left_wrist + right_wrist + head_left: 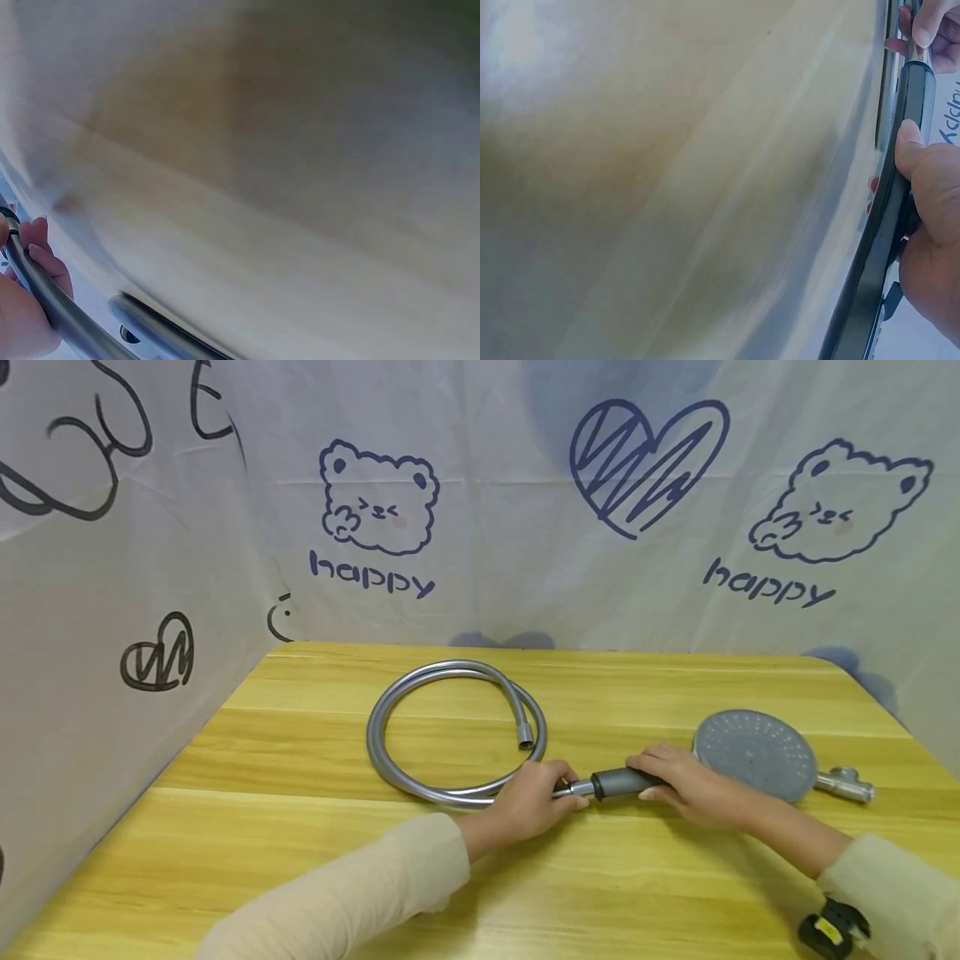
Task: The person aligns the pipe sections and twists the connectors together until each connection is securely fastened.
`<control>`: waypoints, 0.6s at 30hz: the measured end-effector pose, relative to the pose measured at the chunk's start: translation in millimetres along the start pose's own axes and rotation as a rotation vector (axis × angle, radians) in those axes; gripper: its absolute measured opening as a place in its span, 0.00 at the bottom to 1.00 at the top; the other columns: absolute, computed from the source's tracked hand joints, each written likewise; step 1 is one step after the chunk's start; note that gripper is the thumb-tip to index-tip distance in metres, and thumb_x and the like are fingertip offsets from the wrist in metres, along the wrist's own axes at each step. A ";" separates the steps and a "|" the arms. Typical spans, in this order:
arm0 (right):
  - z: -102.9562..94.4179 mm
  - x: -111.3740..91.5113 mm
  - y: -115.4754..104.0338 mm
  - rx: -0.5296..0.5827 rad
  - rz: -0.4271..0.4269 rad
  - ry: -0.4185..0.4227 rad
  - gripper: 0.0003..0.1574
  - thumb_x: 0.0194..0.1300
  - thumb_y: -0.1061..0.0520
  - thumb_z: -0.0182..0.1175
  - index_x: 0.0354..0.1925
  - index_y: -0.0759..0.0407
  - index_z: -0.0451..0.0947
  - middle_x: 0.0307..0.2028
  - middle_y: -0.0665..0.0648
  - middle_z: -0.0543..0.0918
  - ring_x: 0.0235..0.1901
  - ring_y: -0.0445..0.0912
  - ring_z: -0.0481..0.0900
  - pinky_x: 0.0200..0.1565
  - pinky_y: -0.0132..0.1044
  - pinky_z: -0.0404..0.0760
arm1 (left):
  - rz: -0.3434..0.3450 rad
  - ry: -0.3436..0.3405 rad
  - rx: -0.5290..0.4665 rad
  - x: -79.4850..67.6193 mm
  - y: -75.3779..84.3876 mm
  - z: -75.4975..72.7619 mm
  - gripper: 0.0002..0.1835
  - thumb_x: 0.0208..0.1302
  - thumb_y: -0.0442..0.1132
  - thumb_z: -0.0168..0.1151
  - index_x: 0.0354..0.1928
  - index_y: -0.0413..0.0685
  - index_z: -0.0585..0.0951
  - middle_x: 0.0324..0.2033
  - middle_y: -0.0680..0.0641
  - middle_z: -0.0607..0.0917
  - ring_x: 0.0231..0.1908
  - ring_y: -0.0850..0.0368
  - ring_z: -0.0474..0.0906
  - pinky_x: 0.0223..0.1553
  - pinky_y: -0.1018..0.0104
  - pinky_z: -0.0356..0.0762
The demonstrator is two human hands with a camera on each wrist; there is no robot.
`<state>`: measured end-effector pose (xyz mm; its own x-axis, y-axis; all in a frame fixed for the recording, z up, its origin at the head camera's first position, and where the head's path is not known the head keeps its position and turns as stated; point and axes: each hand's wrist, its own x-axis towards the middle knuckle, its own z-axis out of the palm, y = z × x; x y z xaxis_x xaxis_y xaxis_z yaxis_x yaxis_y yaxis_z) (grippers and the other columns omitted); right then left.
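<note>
A grey shower head (753, 753) with a round nozzle face lies at the right of the table, its handle (621, 782) pointing left. My right hand (693, 783) grips that handle, thumb along its side in the right wrist view. With my left hand (527, 802) I pinch the metal end fitting (581, 787) of a silver shower hose, right at the handle's end. The fitting meets the handle; whether it is threaded on, I cannot tell. The hose (378, 718) lies coiled to the left, its other end (526, 737) loose inside the loop.
A small chrome valve-like fitting (847, 783) lies just right of the shower head. The wooden table (300, 852) ends at a white cloth backdrop (502, 568) with drawings. A black strap device (832, 928) sits by the right sleeve.
</note>
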<state>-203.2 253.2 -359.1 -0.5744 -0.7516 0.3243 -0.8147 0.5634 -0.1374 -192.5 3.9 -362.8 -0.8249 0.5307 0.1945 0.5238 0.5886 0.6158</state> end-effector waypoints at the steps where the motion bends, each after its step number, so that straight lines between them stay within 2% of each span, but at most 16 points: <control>1: -0.1 0.0 -0.4 0.001 0.004 -0.003 0.20 0.60 0.57 0.60 0.49 0.65 0.75 0.37 0.51 0.77 0.35 0.38 0.72 0.33 0.35 0.73 | -0.002 0.002 0.003 -0.2 0.1 0.3 0.12 0.57 0.41 0.66 0.39 0.41 0.82 0.31 0.48 0.86 0.27 0.68 0.75 0.28 0.80 0.71; 11: -3.5 -0.3 -4.1 0.007 0.061 -0.051 0.20 0.61 0.56 0.60 0.50 0.64 0.75 0.38 0.51 0.77 0.35 0.39 0.73 0.34 0.36 0.73 | -0.023 0.022 0.059 -0.4 3.4 3.2 0.11 0.54 0.43 0.68 0.36 0.45 0.81 0.29 0.52 0.84 0.25 0.70 0.71 0.27 0.81 0.69; 18: -6.8 0.8 -5.0 0.013 0.085 -0.086 0.20 0.62 0.56 0.59 0.50 0.64 0.74 0.38 0.51 0.77 0.35 0.40 0.73 0.34 0.36 0.73 | 0.001 0.001 0.022 0.3 2.0 -0.2 0.11 0.58 0.42 0.64 0.39 0.43 0.80 0.30 0.50 0.85 0.26 0.69 0.73 0.28 0.81 0.71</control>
<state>-199.1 252.1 -351.7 -0.6456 -0.7283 0.2297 -0.7635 0.6222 -0.1730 -191.7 5.1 -361.3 -0.8246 0.5308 0.1959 0.5293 0.6013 0.5986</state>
